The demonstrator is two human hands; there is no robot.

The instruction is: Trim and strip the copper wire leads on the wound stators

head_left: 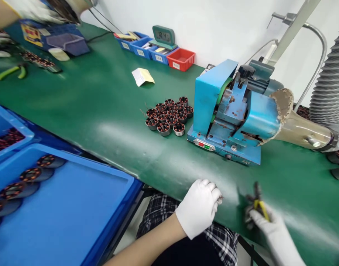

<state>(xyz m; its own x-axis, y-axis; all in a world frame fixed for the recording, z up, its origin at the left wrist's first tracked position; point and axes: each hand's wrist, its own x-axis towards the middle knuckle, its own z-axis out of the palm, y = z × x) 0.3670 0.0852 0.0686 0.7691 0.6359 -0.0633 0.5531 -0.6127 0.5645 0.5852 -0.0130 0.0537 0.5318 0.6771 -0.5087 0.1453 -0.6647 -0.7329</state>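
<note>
The yellow-handled pliers (259,205) lie within the right hand (269,223), which grips them above the near edge of the bench (116,147), their dark nose pointing away from the body; motion blurs this hand and the tool. The right forearm enters from the bottom edge, angled forward and leftward, with the thumb along the handles. The gloved left hand (198,207) is to the left of the pliers and apart from them, back upward, fingers curled inward; whether they hold anything small cannot be told. Its bare forearm reaches in from the lower left. Well beyond the left hand, copper-wound cores (171,121) stand grouped just beside the blue machine (227,114).
</note>
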